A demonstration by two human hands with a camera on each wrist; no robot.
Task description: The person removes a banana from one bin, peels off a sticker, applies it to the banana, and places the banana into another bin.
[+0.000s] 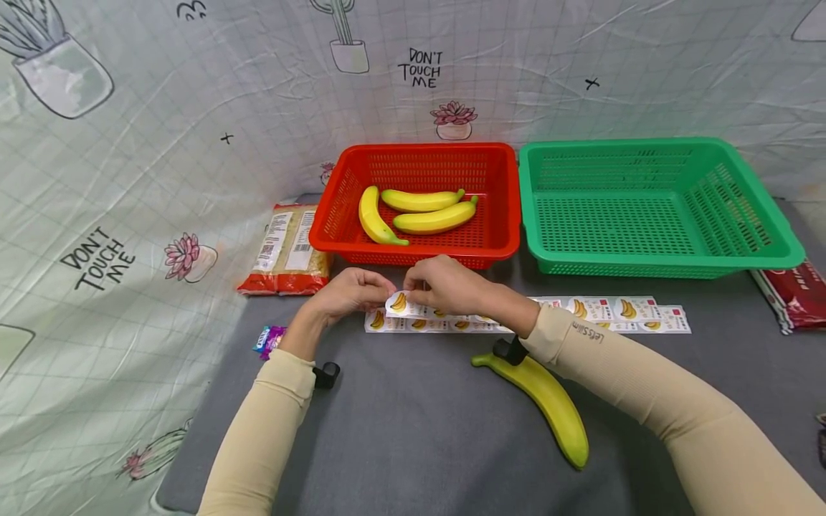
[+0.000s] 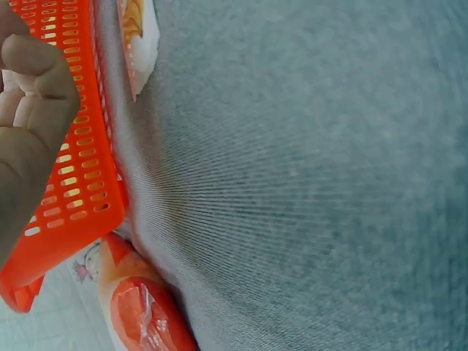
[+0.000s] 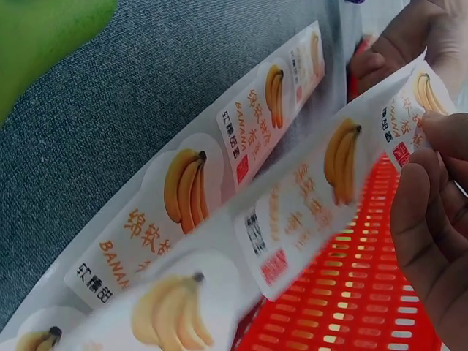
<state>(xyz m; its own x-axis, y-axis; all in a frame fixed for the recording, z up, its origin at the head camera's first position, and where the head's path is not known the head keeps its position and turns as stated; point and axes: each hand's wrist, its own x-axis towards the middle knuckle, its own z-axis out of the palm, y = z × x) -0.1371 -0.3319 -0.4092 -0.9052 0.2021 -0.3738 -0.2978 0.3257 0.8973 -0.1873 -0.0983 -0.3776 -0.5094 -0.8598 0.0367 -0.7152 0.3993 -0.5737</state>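
In the head view, my right hand (image 1: 445, 283) pinches a strip of banana stickers (image 3: 307, 175) near its left end, between thumb and curled finger. My left hand (image 1: 355, 294) has its bent fingertips at that same end; its hold is partly hidden behind the strip in the right wrist view. The strip's left end is lifted, and a second sticker strip (image 1: 674, 319) lies under it on the grey table (image 1: 400, 430). A single yellow banana (image 1: 555, 405) with a green tip lies nearer me, beneath my right wrist.
A red basket (image 1: 493, 247) behind my hands holds three bananas (image 1: 435, 217). Right of it stands a green basket (image 1: 613, 261). A bag of grain (image 1: 284, 251), a small purple packet (image 1: 269, 342) and a dark red packet (image 1: 796, 294) lie at the sides.
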